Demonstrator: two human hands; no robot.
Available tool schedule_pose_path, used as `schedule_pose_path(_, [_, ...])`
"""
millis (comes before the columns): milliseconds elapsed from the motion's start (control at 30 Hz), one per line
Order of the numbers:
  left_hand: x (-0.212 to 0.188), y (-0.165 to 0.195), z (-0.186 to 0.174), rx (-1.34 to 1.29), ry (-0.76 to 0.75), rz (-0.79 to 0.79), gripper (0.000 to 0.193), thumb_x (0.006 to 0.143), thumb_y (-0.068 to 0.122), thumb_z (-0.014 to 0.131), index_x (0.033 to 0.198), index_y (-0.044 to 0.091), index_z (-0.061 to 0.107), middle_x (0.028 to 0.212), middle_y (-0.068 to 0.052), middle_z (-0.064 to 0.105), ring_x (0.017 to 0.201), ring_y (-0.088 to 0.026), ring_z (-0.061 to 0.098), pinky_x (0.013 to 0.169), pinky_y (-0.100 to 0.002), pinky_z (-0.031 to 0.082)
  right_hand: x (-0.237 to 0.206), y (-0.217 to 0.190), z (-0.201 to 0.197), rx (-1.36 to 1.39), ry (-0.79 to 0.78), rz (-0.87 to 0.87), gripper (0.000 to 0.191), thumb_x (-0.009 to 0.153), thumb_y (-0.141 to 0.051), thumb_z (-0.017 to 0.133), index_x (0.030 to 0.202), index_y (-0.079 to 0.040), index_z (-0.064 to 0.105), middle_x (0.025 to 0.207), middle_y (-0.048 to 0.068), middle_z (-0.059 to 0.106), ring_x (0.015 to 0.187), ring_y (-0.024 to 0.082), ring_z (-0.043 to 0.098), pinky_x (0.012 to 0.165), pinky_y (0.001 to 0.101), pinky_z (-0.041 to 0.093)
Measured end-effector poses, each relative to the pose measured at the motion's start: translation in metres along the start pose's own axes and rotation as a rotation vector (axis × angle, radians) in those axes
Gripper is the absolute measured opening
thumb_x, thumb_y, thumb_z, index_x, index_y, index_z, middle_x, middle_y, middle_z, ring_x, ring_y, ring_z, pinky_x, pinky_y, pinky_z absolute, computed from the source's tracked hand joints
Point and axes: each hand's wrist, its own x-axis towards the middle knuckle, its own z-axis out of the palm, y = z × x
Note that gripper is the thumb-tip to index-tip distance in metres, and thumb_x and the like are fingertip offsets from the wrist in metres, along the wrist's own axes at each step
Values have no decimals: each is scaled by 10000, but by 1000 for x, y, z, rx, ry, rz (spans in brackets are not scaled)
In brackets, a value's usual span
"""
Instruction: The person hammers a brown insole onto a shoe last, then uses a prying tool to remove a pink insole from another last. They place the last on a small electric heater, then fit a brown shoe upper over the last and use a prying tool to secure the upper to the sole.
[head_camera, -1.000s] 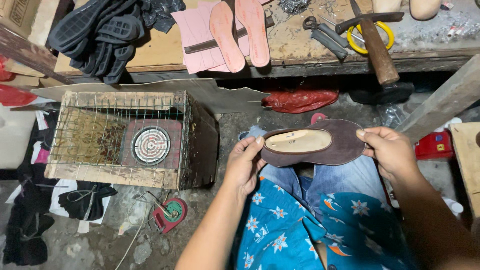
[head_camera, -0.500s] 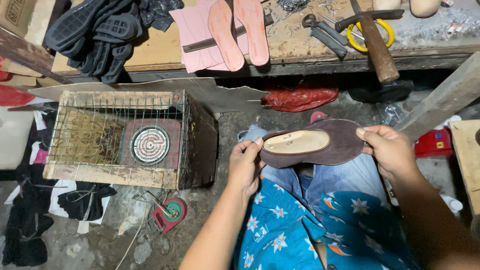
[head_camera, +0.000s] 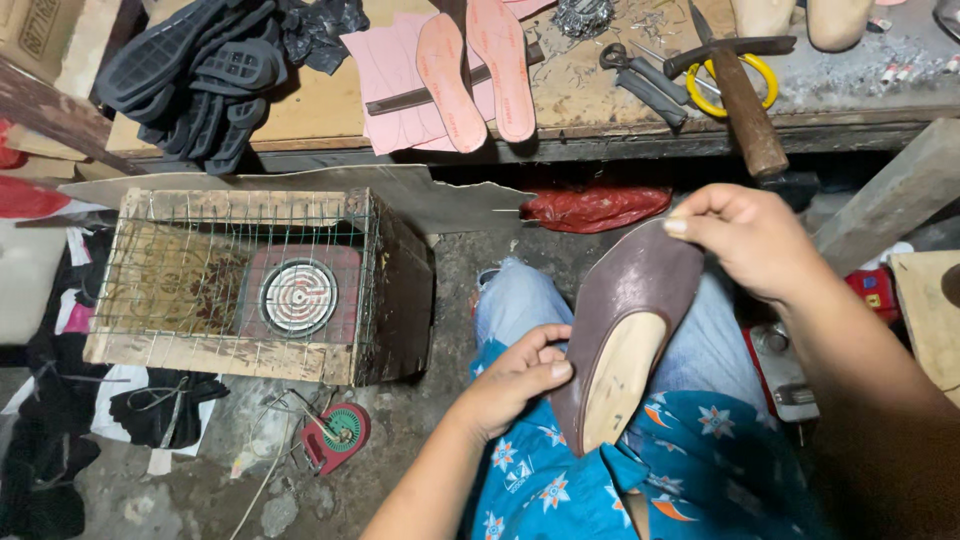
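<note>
Pinching brown shoe upper (head_camera: 640, 300) lengthwise: right hand (head_camera: 760, 240) at toe, left hand (head_camera: 515, 380) at heel.

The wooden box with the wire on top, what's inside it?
Inside the wooden box, under the wire mesh, sits a round coil heater on a reddish plate. Beneath the heater is hidden.

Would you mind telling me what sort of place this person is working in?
Most likely a small shoemaking or cobbler's workshop: pink insoles and stacked black outsoles lie on the wooden bench beside a hammer, and both hands hold an unfinished brown shoe upper.
</note>
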Motion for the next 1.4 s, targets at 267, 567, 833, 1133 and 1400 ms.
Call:
schedule_pose_path(267, [23,54,32,284,244,391,589,839,207,826,1331,3,576,1192,-74,681,1081,-121,645,976,-320,530,-1,-77,77,-305,-254,-206,178,881,-206,744,919,-34,764,886,42,777,824,105,686,770,280,554])
schedule_pose_path(567, [16,83,39,360,389,362,450,799,184,844,1161,-14,663,1036,-66,749,932,-119,697,842,-295,590,-8,-52,78,425,-220,35,290,994,-206,591,1179,-18,712,1166,111,751,1063,179,705,949,322,538])
schedule_pose_path(833, [19,81,32,432,419,363,405,818,219,835,1123,-11,699,998,-57,757,895,-115,702,813,-292,588,-23,-41,99,136,-174,-261,232,892,-64,715,1115,-1,705,1215,83,741,1105,142,689,979,299,544])
schedule_pose_path(1133, [19,87,29,500,414,379,365,826,242,830,1065,-6,710,956,-46,745,853,-87,677,766,-274,577,-22,-50,112,-77,-11,-227,146,935,-120,751,1031,-10,737,926,76,754,804,95,658,726,254,543])
schedule_pose_path(1400, [44,97,-26,105,629,511,300,911,199,744,1096,-35,716,983,-91,749,830,-151,690,752,-298,569,-1,-4,114,287,-187,105,413,981,-262,539,1362,-104,517,1261,39,670,1051,92,670,833,258,566])
